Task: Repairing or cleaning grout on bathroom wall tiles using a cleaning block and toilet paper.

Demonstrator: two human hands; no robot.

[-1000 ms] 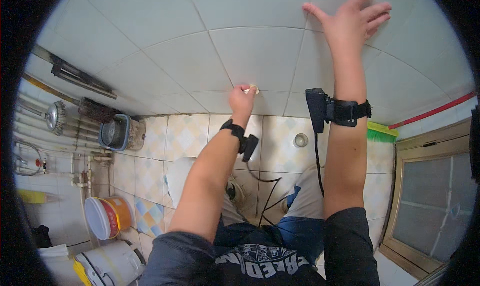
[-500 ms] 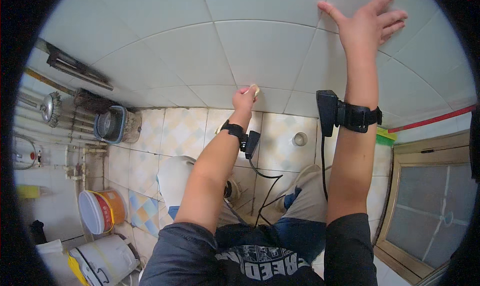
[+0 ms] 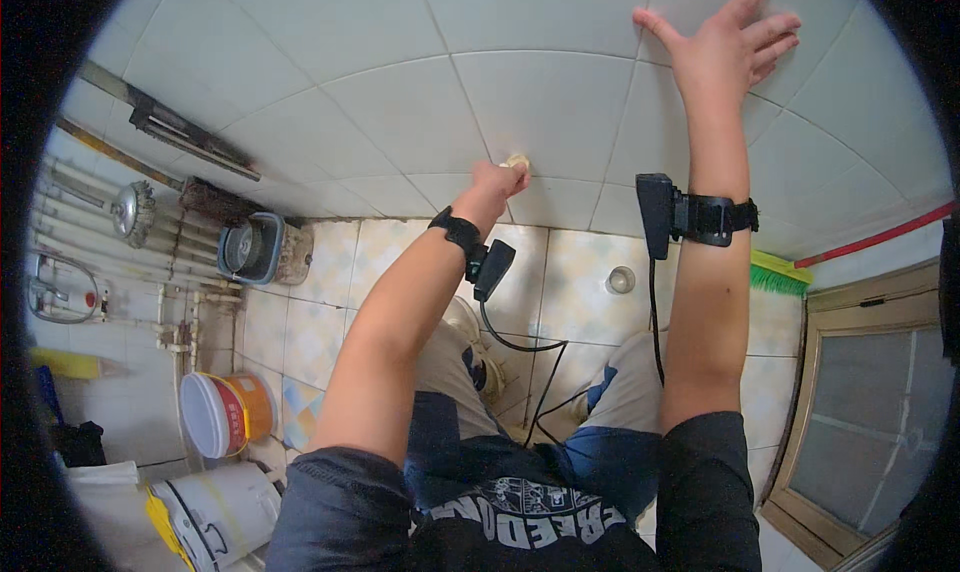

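My left hand (image 3: 497, 184) is closed around a small, pale yellow wad (image 3: 517, 162), which may be a sponge or cloth. The wad presses against the white tiled wall (image 3: 545, 102) near a vertical joint, low down just above the floor. Farther up and to the right, my right hand (image 3: 722, 52) lies on the same wall with its fingers spread and nothing in it. Each forearm wears a black strap with a dark box; cables run down from the boxes.
A small round container or drain fitting (image 3: 620, 280) is on the tiled floor. At the right are a green-bristled broom (image 3: 780, 274) and a framed door (image 3: 860, 422). Along the left stand a blue-grey basin (image 3: 262, 244), an orange bucket (image 3: 258, 407), a white bin (image 3: 225, 507) and pipes (image 3: 178, 322).
My left hand has slid the pale wad slightly up and right along the wall. My right hand stays spread there. The whole view has shifted a little.
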